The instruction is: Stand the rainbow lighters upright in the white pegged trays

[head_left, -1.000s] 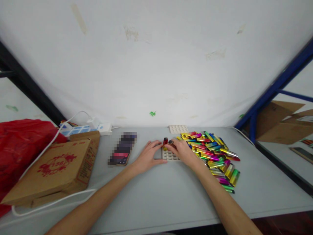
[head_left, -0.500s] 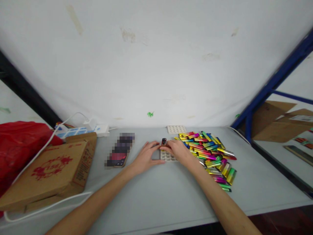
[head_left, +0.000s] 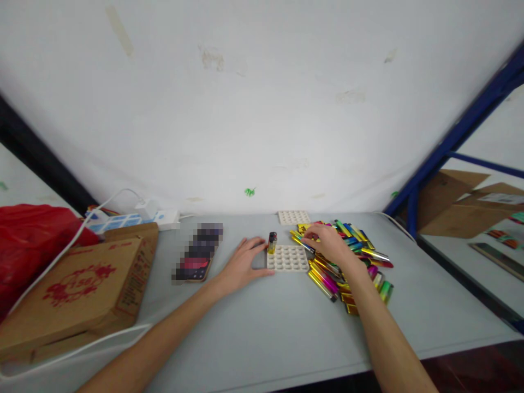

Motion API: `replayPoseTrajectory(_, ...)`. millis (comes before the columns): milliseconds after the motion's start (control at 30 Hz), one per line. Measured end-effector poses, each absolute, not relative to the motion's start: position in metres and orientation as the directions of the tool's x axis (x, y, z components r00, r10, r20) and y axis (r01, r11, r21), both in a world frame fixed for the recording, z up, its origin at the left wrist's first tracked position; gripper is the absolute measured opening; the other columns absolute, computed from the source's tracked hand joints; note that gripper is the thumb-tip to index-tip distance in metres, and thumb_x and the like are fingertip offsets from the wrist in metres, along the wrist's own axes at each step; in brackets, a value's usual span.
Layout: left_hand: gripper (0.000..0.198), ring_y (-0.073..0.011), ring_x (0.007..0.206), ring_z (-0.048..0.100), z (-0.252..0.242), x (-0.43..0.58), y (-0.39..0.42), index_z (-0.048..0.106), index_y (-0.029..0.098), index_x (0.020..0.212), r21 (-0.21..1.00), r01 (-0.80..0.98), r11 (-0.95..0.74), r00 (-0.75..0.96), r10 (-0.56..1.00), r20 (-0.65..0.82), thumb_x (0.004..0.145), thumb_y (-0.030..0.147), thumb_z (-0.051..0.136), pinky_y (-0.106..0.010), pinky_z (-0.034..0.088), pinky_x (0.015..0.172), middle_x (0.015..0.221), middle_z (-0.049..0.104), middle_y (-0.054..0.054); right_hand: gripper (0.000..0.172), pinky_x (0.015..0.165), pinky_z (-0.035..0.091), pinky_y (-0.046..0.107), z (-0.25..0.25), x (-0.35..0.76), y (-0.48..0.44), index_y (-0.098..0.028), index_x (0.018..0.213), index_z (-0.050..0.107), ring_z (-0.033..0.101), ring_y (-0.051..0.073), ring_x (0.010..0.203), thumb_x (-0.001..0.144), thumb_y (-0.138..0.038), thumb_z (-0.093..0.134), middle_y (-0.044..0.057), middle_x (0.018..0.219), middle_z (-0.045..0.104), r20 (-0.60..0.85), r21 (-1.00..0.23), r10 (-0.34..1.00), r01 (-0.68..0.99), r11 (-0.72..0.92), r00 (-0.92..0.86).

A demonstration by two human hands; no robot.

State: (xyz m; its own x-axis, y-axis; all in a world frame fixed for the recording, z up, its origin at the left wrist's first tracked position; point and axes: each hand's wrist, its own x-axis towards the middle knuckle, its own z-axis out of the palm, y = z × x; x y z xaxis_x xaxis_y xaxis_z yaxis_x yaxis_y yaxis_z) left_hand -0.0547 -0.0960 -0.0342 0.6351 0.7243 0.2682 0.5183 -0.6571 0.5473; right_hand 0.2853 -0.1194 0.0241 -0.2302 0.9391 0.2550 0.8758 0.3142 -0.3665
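Observation:
A white tray with rows of round holes [head_left: 287, 258] lies flat on the table. One yellow lighter with a black top [head_left: 272, 243] stands upright in its back left corner. My left hand [head_left: 242, 266] rests at the tray's left side, thumb and fingers spread, holding nothing. Over at the left side of a heap of shiny coloured lighters [head_left: 327, 278], my right hand [head_left: 329, 244] has its thumb and fingertips closed on a lighter [head_left: 303, 244]. Part of the heap is hidden under that hand and forearm.
A second white tray [head_left: 293, 217] lies by the wall. Left of my hands are a phone [head_left: 198, 254], a cardboard box [head_left: 82, 289], a red bag [head_left: 36, 234] and a white power strip [head_left: 166, 219]. A blue metal frame [head_left: 458, 136] stands at the right.
My right hand has let go of the upright lighter in the tray's corner and moved right to the heap. My left hand stays beside the tray.

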Motion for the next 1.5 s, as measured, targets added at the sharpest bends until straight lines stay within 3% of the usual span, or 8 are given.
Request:
replayPoseTrajectory(300,0.082,-0.0400,0.162,0.058,-0.036,-0.054,-0.096,0.070,0.028,0.160,0.540,0.531,-0.653,0.627,0.732,0.269,0.092,0.065,0.095,-0.063,0.029,0.146,0.171,0.065,-0.016,0.013,0.092,0.056,0.038,0.026,0.279,-0.128,-0.019,0.106,0.086,0.081,0.031,0.103,0.105,-0.025,0.074,0.014,0.111,0.088,0.223,-0.284,0.957,0.927,0.246,-0.186)
replayPoseTrajectory(467,0.083,-0.0402,0.162,0.058,-0.035,-0.054,-0.096,0.070,0.026,0.160,0.532,0.552,-0.643,0.626,0.740,0.246,0.093,0.066,0.094,-0.063,0.029,0.146,0.172,0.064,-0.017,0.033,0.082,0.054,0.037,0.034,0.278,-0.129,-0.019,0.119,0.085,0.079,0.028,0.085,0.111,-0.040,0.060,0.010,0.094,0.087,0.399,-0.540,0.916,0.800,0.264,-0.033)
replayPoseTrajectory(667,0.081,-0.0404,0.162,0.058,-0.037,-0.054,-0.095,0.070,0.026,0.160,0.527,0.549,-0.649,0.623,0.738,0.260,0.092,0.064,0.096,-0.064,0.030,0.145,0.172,0.064,-0.017,0.050,0.067,0.049,0.032,0.041,0.240,-0.130,-0.023,0.090,0.081,0.060,0.018,0.068,0.088,-0.073,0.086,-0.001,0.071,0.067,0.346,-0.934,0.888,0.196,0.297,0.302)
replayPoseTrajectory(867,0.080,-0.0395,0.160,0.060,-0.036,-0.055,-0.096,0.071,0.025,0.158,0.532,0.533,-0.658,0.625,0.730,0.275,0.092,0.064,0.095,-0.063,0.030,0.145,0.171,0.064,-0.017,0.064,0.064,0.056,0.030,0.045,0.196,-0.139,-0.028,0.094,0.067,0.061,0.016,0.068,0.075,-0.082,0.095,-0.003,0.084,0.068,0.117,-0.927,0.987,-0.344,0.150,0.115)
replayPoseTrajectory(1033,0.080,-0.0397,0.160,0.060,-0.033,-0.054,-0.098,0.070,0.025,0.158,0.525,0.542,-0.656,0.629,0.731,0.264,0.093,0.064,0.094,-0.063,0.028,0.146,0.170,0.065,-0.018,0.063,0.047,0.036,0.022,0.048,0.182,-0.145,-0.029,0.107,0.065,0.030,0.010,0.050,0.081,-0.079,0.091,-0.013,0.064,0.044,0.079,-0.936,0.995,-0.349,0.054,-0.060)
replayPoseTrajectory(1167,0.080,-0.0391,0.161,0.059,-0.032,-0.054,-0.098,0.069,0.025,0.160,0.522,0.543,-0.658,0.631,0.730,0.263,0.094,0.065,0.093,-0.063,0.027,0.146,0.170,0.065,-0.017,0.067,0.045,0.011,0.021,0.042,0.178,-0.142,-0.027,0.085,0.057,0.011,0.008,0.049,0.085,-0.090,0.077,-0.014,0.059,0.027,-0.062,-0.949,0.996,-0.306,-0.079,-0.066)
replayPoseTrajectory(1300,0.082,-0.0386,0.162,0.058,-0.033,-0.055,-0.098,0.067,0.026,0.162,0.520,0.543,-0.659,0.635,0.727,0.259,0.095,0.066,0.092,-0.061,0.027,0.146,0.171,0.064,-0.016,0.078,0.044,0.009,0.023,0.034,0.174,-0.138,-0.028,0.061,0.033,0.008,0.008,0.048,0.094,-0.095,0.056,-0.012,0.054,0.018,-0.158,-0.934,0.987,-0.320,-0.161,-0.035)
replayPoseTrajectory(1500,0.082,-0.0385,0.162,0.058,-0.035,-0.055,-0.097,0.067,0.027,0.161,0.520,0.539,-0.663,0.638,0.724,0.262,0.095,0.068,0.091,-0.062,0.026,0.146,0.170,0.064,-0.016,0.058,0.042,0.009,0.024,0.031,0.171,-0.137,-0.029,0.055,0.032,0.009,0.009,0.045,0.101,-0.061,0.047,-0.011,0.049,0.018,-0.208,-0.939,0.978,-0.283,-0.194,0.020)
